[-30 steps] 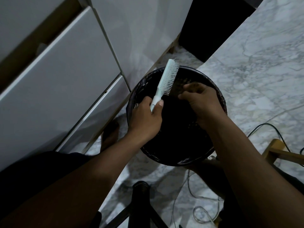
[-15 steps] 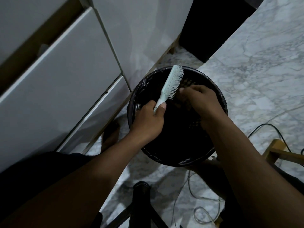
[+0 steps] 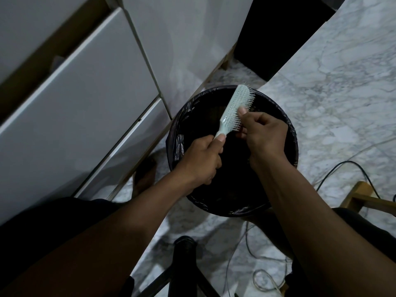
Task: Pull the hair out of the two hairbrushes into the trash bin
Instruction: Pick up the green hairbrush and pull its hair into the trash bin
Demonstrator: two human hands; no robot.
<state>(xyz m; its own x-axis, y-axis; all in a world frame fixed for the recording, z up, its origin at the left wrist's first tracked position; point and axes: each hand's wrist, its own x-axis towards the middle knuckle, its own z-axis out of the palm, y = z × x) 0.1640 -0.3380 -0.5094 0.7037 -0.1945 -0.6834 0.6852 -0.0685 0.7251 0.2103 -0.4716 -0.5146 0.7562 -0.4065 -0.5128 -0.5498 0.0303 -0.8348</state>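
Observation:
A pale green hairbrush [image 3: 232, 108] is held above a round black trash bin [image 3: 289, 129] lined with a dark bag. My left hand [image 3: 201, 159] grips its handle, with the head pointing up and away and the bristles facing right. My right hand [image 3: 264, 133] is at the bristles, thumb and fingers pinched into them. Any hair between the fingers is too dark and small to make out. Only one hairbrush is in view.
White cabinet drawers [image 3: 75, 114] stand along the left, close to the bin. The floor is grey marble [image 3: 342, 82]. Cables [image 3: 342, 166] trail on the floor at right and below. A wooden frame [image 3: 360, 196] sits at right, a black stool leg [image 3: 184, 264] near my knees.
My right hand has come up from inside the bin to the bristles and pinched into them. My left hand has turned the brush head slightly to the right.

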